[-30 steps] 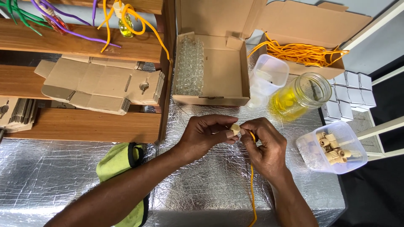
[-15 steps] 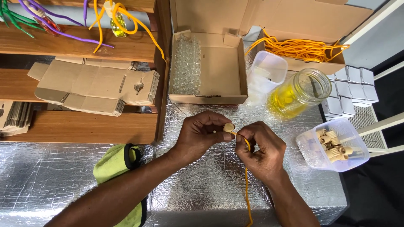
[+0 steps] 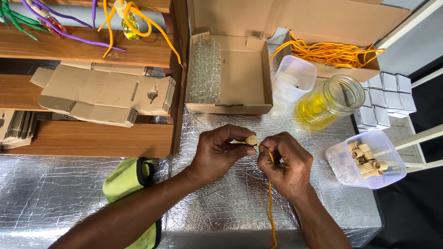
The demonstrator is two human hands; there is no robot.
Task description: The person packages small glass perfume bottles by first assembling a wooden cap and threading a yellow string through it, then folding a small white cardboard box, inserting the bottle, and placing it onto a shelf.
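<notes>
Crinkled silver foil covers the worktable [image 3: 221,207], with wooden shelves [image 3: 92,138] along its left side. Over the middle of the foil, the left hand [image 3: 219,150] pinches a small beige wooden cap [image 3: 251,139] between thumb and fingertips, closed around it. The right hand [image 3: 284,161] sits just beside it, fingers curled shut on an orange cord [image 3: 271,203]; the cord's upper end meets the cap, and the rest hangs down past the wrist toward the near edge of the table. The two hands nearly touch at the cap.

Behind the hands stands an open cardboard box [image 3: 240,78] with rows of small clear glass bottles [image 3: 206,71] packed along its left wall. To its right a second cardboard box [image 3: 350,69] holds a tangle of orange cords [image 3: 327,53]. An empty clear plastic tub [image 3: 293,80] leans near a glass jar [image 3: 330,101] of yellow liquid. Further right, a clear plastic container [image 3: 367,159] holds more beige wooden caps, well apart from the hands. Small white boxes [image 3: 387,99] are stacked beyond the jar. A green cloth [image 3: 127,180] lies under the left forearm. Flattened cardboard cartons [image 3: 101,94] rest on the shelves.
</notes>
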